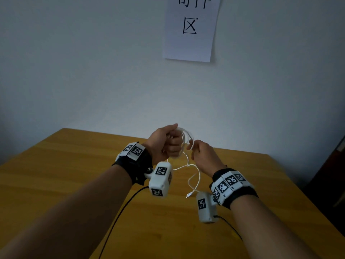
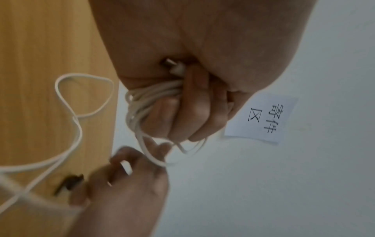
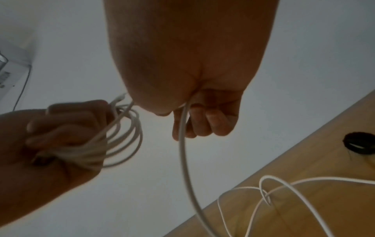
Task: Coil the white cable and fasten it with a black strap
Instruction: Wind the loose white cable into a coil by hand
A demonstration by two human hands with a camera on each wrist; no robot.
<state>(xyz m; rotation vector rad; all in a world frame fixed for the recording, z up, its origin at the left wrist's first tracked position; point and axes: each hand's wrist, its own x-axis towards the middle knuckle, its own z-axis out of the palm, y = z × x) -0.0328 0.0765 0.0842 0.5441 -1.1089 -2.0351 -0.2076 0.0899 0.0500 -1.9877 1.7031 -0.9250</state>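
My left hand [image 1: 170, 144] is raised above the table and grips several loops of the white cable [image 1: 186, 137] in a fist [image 2: 182, 112]; one connector sticks out of the palm [image 2: 176, 67]. My right hand [image 1: 197, 152] is just to its right and pinches the loose run of the cable [image 3: 183, 128] between curled fingers [image 3: 205, 121]. The rest of the cable hangs down in slack loops [image 1: 194, 176] to the table, ending in a plug [image 1: 189, 194]. The black strap [image 3: 359, 145] lies on the wooden table, seen in the right wrist view.
The wooden table [image 1: 74, 184] stands against a pale wall. A paper sign [image 1: 192, 28] with printed characters hangs on the wall. Black leads [image 1: 119, 212] run from the wrist cameras across the table. A dark piece of furniture [image 1: 334, 174] stands at the right.
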